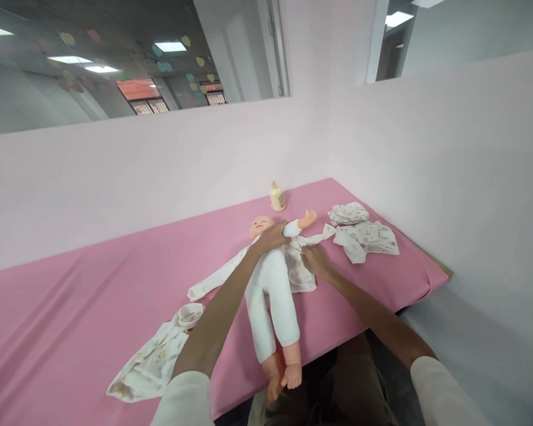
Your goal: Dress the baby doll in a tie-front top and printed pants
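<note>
A baby doll (pixel 273 278) with a white cloth body lies on its back, feet toward me, over the table's front edge. My left hand (pixel 273 235) reaches across its chest, fingers closed around the upper arm at the shoulder. That doll arm points out to the right, bare of the shirt. Under the doll lies a white patterned baby shirt (pixel 299 275); one sleeve (pixel 220 279) covers the doll's other arm. My right hand (pixel 314 260) pinches the shirt's cloth beside the doll's torso, fingertips partly hidden. The shirt's other sleeve stretches flat to the right.
Pink sheeting (pixel 93 284) covers the table, which meets walls behind and at right. A cream bottle (pixel 278 198) stands beyond the doll's head. Folded patterned clothes (pixel 366 236) lie at right. Another patterned garment (pixel 155 361) rests at front left, partly behind my left forearm.
</note>
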`<state>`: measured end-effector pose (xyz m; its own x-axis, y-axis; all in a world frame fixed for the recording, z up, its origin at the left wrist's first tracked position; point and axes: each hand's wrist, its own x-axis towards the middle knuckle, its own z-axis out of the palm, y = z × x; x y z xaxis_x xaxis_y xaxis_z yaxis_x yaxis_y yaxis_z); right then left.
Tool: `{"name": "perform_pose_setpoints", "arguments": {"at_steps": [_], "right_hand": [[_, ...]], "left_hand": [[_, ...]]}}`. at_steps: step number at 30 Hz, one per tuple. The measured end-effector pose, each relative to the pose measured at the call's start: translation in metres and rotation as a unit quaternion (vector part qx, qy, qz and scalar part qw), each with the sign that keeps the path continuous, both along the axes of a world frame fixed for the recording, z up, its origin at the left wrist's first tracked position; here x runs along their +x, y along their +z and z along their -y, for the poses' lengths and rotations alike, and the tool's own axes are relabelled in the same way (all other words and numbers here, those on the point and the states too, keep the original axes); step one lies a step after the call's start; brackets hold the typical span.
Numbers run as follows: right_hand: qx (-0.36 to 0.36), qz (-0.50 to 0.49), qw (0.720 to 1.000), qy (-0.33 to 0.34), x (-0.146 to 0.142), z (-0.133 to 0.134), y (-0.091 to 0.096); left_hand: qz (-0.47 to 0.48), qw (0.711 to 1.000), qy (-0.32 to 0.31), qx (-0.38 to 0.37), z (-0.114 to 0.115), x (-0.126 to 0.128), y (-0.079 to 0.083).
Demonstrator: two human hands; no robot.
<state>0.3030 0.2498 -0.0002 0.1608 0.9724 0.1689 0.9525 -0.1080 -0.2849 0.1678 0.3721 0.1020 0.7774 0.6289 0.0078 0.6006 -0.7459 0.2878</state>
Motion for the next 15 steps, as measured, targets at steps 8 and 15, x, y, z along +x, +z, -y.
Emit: {"name": "perform_pose_setpoints", "arguments": {"at_steps": [8,15], "right_hand": [[0.015,-0.01,0.987,-0.158,0.049,0.023,0.008],[0.057,0.008,0.996,-0.068,-0.016,-0.019,0.012]], "left_hand": [[-0.02,1.0,-0.005,-0.01,0.004,0.007,-0.003],[-0.052,0.999,-0.01,0.002,0.006,0.013,-0.004]]}}
